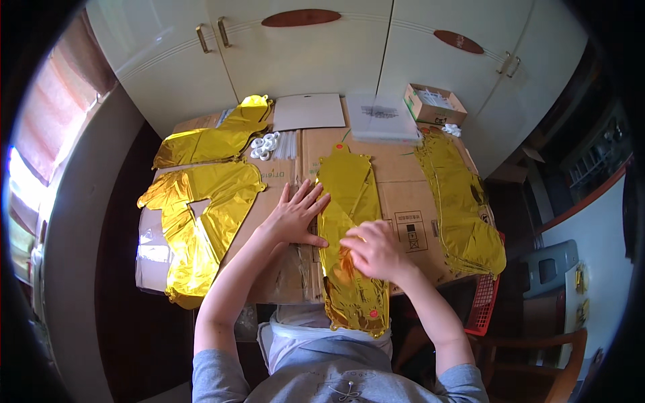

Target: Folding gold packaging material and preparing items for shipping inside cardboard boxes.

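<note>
A flat, uninflated gold foil balloon [346, 181] lies lengthwise on the cardboard in front of me. Its near end hangs over the table edge toward my lap, and a small red dot shows near each end. My left hand [293, 213] is spread flat, its fingertips and thumb at the balloon's left edge. Curled and closed, my right hand [375, 250] rests over the balloon's middle, with its reflection in the foil. What its fingers hold, if anything, is hidden.
More gold foil balloons lie at far left [215, 138], near left [201, 221] and right [460, 208]. White ribbon rolls [264, 146] sit beside thin white sticks [286, 145]. Farther back are a grey board [308, 111], a clear plastic sheet [379, 121] and an open carton [435, 104].
</note>
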